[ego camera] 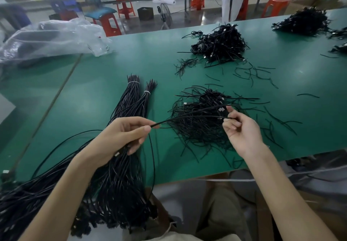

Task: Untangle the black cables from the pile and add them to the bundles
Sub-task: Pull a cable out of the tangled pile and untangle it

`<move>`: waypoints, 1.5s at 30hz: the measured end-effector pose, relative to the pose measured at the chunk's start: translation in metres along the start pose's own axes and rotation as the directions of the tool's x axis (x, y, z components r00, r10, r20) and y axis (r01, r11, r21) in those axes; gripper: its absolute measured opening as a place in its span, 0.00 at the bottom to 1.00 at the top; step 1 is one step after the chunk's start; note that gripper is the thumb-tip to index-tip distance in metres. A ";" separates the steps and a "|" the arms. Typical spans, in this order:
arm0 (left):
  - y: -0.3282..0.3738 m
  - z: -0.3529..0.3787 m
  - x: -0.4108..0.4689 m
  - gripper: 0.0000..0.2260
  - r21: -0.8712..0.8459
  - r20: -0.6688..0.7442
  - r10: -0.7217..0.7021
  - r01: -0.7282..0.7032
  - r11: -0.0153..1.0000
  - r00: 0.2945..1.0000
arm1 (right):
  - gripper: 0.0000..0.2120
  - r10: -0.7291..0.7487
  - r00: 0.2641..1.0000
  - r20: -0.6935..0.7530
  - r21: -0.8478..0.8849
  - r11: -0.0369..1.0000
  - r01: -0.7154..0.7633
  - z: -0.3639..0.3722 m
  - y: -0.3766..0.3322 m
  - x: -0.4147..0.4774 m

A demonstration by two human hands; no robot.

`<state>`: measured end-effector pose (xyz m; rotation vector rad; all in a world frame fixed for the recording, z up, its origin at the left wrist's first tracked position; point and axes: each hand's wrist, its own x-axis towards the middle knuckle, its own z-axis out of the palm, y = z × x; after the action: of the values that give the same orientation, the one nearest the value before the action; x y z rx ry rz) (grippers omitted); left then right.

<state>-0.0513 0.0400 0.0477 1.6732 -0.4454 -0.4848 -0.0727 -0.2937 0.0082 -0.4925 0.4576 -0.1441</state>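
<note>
A tangled pile of black cables (pixel 204 120) lies on the green table (pixel 112 83) in front of me. My left hand (pixel 122 135) pinches black cables (pixel 187 117) that stretch rightward above the pile. My right hand (pixel 242 130) pinches the far end of one of them near its connector. Two tied bundles of black cables (pixel 131 105), each bound with a white tie near the top, lie to the left of the pile and run down over the table's near edge. More long cables (pixel 37 184) fan out at the lower left.
A second cable pile (pixel 219 43) sits farther back, and a third (pixel 302 22) at the far right. Short loose cable pieces (pixel 259 73) are scattered between them. Clear plastic bags (pixel 52 38) lie at the back left. Orange stools (pixel 124 6) and a fan (pixel 165 15) stand beyond the table.
</note>
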 end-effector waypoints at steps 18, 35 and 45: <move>-0.030 -0.017 0.012 0.14 -0.483 -0.214 -0.092 -0.023 0.875 0.972 | 0.11 -0.261 0.965 0.034 -0.647 0.730 0.220 -0.026 0.000 0.001; -0.036 -0.028 0.010 0.04 -0.752 -0.362 -0.115 -0.217 0.623 0.925 | 0.08 -0.194 0.971 0.141 -0.773 0.592 0.230 -0.033 0.022 0.002; -0.036 -0.022 0.019 0.09 -0.839 -0.260 -0.105 -0.171 0.517 0.960 | 0.07 -0.143 0.948 0.285 -0.806 0.499 0.317 -0.031 0.013 -0.007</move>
<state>-0.0231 0.0531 0.0142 0.7106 0.0211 -0.3338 -0.0931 -0.2937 -0.0197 -1.5528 0.2441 -0.1261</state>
